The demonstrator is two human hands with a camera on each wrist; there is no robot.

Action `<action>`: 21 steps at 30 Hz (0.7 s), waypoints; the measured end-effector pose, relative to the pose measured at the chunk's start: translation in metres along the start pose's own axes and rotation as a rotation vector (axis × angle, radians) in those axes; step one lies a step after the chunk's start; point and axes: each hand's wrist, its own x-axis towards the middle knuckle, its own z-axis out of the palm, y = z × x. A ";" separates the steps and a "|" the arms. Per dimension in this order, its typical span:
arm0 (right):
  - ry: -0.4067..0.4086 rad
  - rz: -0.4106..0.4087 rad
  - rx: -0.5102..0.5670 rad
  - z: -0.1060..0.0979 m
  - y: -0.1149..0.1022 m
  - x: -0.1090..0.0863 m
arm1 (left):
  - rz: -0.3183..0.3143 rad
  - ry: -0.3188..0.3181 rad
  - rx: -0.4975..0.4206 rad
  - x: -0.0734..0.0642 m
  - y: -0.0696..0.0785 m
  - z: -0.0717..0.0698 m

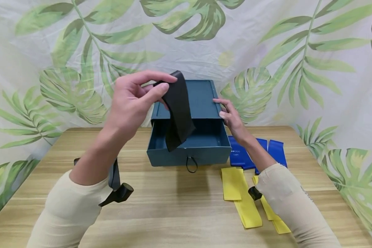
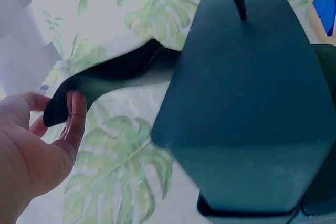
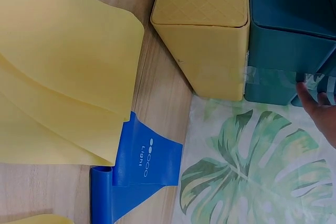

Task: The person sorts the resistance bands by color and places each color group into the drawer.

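Observation:
My left hand (image 1: 131, 100) pinches a black elastic band (image 1: 180, 110) between thumb and fingers. The band hangs down in front of a pulled-out teal drawer (image 1: 167, 157), which has a small black loop pull (image 1: 192, 164). In the left wrist view the far part of the band (image 2: 121, 69) passes behind the drawer. My right hand (image 1: 232, 119) touches the right side of the teal drawer box (image 1: 201, 98). The right wrist view shows its fingertips (image 3: 310, 100) against that side, near clear tape. The drawer's visible inside holds nothing that I can make out.
Blue bands (image 1: 276, 153), one printed "Light", and yellow bands (image 1: 248, 210) lie on the table (image 1: 161, 210) at the right. A yellow box (image 3: 218, 59) stands under the teal one. By my left forearm is a dark strip (image 1: 114, 175), partly hidden. A leaf-print cloth (image 1: 201, 55) hangs behind.

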 end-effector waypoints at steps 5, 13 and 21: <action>-0.005 0.001 0.003 -0.001 -0.001 0.000 | -0.076 -0.026 0.090 0.007 -0.003 0.011; -0.004 -0.013 -0.003 -0.001 0.000 0.001 | -0.164 -0.094 0.034 0.015 -0.011 0.028; -0.002 -0.014 0.030 -0.003 0.001 0.000 | -0.228 -0.067 -0.067 0.021 -0.016 0.046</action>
